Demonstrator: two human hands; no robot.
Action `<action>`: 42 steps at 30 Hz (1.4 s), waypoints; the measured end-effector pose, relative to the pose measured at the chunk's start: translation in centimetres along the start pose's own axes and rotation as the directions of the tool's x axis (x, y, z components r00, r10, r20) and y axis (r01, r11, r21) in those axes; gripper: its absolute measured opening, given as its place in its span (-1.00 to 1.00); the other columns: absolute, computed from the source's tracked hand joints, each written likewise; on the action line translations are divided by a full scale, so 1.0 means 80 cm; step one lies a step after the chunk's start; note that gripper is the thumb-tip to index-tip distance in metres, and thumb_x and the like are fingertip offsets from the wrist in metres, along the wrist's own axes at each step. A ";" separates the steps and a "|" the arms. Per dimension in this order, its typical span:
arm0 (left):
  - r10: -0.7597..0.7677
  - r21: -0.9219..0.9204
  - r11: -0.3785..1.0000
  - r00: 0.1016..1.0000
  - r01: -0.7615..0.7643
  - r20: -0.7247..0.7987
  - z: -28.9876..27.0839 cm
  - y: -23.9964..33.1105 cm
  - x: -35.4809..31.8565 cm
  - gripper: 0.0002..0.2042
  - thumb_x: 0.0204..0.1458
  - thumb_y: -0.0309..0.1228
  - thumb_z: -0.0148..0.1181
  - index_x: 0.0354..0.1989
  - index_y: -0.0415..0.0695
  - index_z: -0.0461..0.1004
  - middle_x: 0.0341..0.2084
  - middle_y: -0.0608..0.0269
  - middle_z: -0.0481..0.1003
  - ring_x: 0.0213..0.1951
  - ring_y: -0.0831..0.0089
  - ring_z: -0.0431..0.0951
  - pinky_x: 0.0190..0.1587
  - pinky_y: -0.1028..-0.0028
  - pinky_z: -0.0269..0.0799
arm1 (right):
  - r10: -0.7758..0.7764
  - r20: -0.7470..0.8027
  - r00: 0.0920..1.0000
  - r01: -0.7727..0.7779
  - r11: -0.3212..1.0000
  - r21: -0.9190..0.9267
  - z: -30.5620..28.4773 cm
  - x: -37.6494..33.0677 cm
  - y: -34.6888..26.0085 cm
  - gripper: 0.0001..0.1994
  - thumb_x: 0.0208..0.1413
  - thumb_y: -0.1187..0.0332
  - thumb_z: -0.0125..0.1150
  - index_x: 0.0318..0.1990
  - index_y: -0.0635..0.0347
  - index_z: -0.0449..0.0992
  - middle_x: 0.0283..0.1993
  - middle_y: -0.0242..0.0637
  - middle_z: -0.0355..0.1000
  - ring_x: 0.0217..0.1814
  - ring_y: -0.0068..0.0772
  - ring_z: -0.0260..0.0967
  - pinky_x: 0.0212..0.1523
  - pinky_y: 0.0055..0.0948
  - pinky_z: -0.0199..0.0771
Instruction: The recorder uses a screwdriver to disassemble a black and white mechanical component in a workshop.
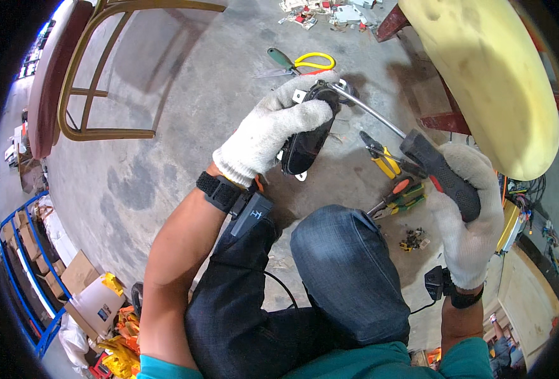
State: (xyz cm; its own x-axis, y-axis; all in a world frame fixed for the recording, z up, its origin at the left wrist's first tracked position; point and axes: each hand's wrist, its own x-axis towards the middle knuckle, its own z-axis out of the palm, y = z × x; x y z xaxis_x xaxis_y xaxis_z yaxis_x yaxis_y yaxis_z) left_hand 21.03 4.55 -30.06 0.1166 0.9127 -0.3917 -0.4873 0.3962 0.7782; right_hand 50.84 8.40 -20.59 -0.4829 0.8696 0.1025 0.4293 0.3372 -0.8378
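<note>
In my gloved left hand (pixel 260 129) is an elongated black plastic housing (pixel 308 146) with small white mounting tabs, the thumb across its face and the fingers behind it. My right hand (pixel 466 211), gloved too, is wrapped round the grey-black handle of a screwdriver (pixel 379 116). Its long metal shaft slants up and left, and the tip meets the upper end of the housing. What the tip engages is too small to tell. Beyond the left hand lie scissors (pixel 316 61) with a yellow loop and a green handle.
Yellow-handled pliers (pixel 385 161), green-handled pliers (pixel 401 201) and a heap of small dark parts (pixel 412 240) lie on the concrete floor. A yellow seat (pixel 488 82) is at right, a metal-framed chair (pixel 77 76) at left. Scrap pieces (pixel 330 11) lie at the far side.
</note>
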 end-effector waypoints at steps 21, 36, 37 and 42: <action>0.032 0.079 0.996 0.999 -0.033 0.009 -0.001 0.005 0.005 -0.54 0.19 -0.29 0.33 0.27 -0.11 0.51 -0.11 0.42 0.62 -0.13 0.64 0.53 -0.02 0.56 0.48 | 0.005 0.010 1.000 -0.004 0.999 -0.052 0.003 0.008 0.001 -0.54 -0.07 0.62 0.39 0.07 0.27 0.52 0.11 -0.06 0.50 0.21 -0.07 0.43 0.29 -0.18 0.38; 0.138 0.136 0.981 0.990 -0.135 -0.015 0.009 -0.002 0.006 -0.45 0.20 -0.33 0.31 0.37 -0.12 0.40 -0.07 0.32 0.63 -0.12 0.61 0.57 -0.01 0.56 0.48 | 0.202 -0.098 0.974 -0.201 0.979 0.022 0.013 -0.002 -0.014 -0.41 0.05 0.61 0.28 0.29 0.39 0.31 0.12 -0.02 0.42 0.06 -0.33 0.46 0.10 -0.37 0.53; 0.138 0.136 0.982 0.990 -0.134 -0.015 0.009 -0.001 0.006 -0.45 0.20 -0.33 0.31 0.37 -0.12 0.40 -0.07 0.32 0.63 -0.12 0.61 0.57 -0.01 0.56 0.48 | 0.339 -0.110 0.934 -0.325 0.937 0.128 0.013 0.000 -0.020 -0.40 0.06 0.61 0.27 0.31 0.41 0.28 0.12 -0.02 0.41 0.07 -0.32 0.46 0.12 -0.35 0.54; 0.152 0.130 0.980 0.988 -0.148 -0.021 0.008 -0.001 0.006 -0.44 0.22 -0.33 0.30 0.39 -0.12 0.36 -0.05 0.23 0.64 -0.07 0.50 0.62 0.06 0.48 0.51 | 0.266 -0.148 0.953 -0.232 0.949 0.212 0.022 0.005 -0.009 -0.36 0.11 0.63 0.24 0.37 0.44 0.18 0.11 -0.05 0.43 -0.06 -0.39 0.48 -0.02 -0.41 0.60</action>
State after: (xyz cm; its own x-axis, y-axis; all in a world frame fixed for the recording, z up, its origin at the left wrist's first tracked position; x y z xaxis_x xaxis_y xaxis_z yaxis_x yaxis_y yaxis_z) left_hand 21.68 4.99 -30.03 0.0236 0.9599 -0.2792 -0.3823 0.2667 0.8847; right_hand 48.96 7.88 -20.89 -0.2327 0.9715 -0.0459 0.3581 0.0417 -0.9327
